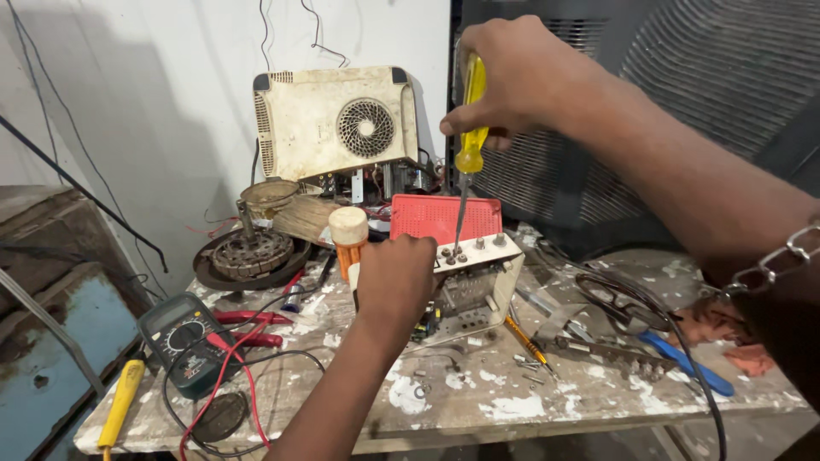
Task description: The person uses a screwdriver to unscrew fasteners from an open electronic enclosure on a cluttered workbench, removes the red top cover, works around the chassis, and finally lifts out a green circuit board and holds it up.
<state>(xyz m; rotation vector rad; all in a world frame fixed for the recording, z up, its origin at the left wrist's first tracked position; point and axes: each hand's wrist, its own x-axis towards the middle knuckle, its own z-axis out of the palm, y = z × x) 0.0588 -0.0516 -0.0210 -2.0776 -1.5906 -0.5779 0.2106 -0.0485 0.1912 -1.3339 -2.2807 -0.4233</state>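
Right hand clamped on yellow-handled screwdriver, tip at a screw atop the white electrical unit on the bench. Left hand gripping that unit's side. Could slip off the screw if tilted, jabbing the bracing fingers.

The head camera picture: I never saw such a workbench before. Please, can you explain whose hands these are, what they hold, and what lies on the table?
The single picture comes from a camera on the person's head, looking down, so both hands are the wearer's own. The right hand grips a yellow-handled screwdriver, its tip down on the screws of a small white device. The left hand steadies that device. On the paint-spattered table lie a multimeter with red and black leads, a round motor part, a red grille, pliers with blue handles and an orange-handled tool. A dirty cream casing with a fan leans against the wall.
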